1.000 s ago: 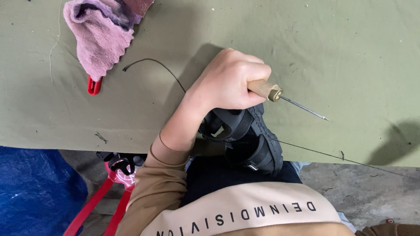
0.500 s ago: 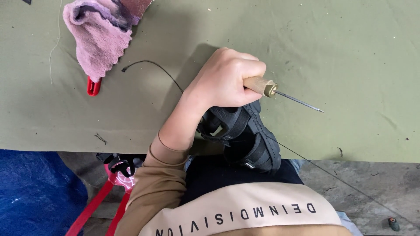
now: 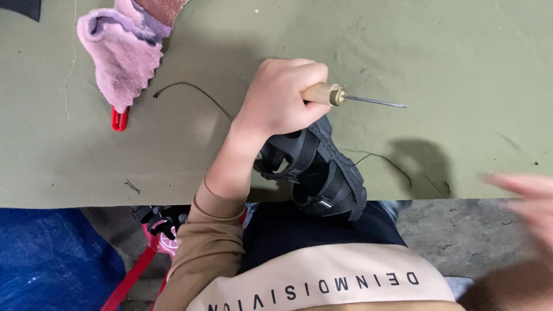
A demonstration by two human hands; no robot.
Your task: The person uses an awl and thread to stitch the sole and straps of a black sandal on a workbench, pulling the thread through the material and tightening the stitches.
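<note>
My left hand (image 3: 282,98) is closed around the wooden handle of an awl (image 3: 345,98). Its thin metal needle points right, just above the green table cover (image 3: 449,63). Below that hand a black strapped sandal (image 3: 322,173) lies over the table's near edge, partly on my lap, with the wrist resting against it. A dark thread (image 3: 380,158) runs from the sandal onto the cover. My right hand (image 3: 527,198) is a blur at the right edge, beyond the table's near edge. Whether it holds anything is not clear.
A pink fluffy cloth (image 3: 124,49) lies at the back left over a red-handled tool (image 3: 119,119). Another dark thread (image 3: 193,92) curves toward my left wrist. Blue sheeting (image 3: 52,259) and a red frame (image 3: 135,270) are under the table edge at left, and concrete floor (image 3: 449,230) at right.
My right hand has come into view at the right, blurred by motion. The thread that stretched tight toward the lower right now lies slack by the sandal. The awl has levelled out.
</note>
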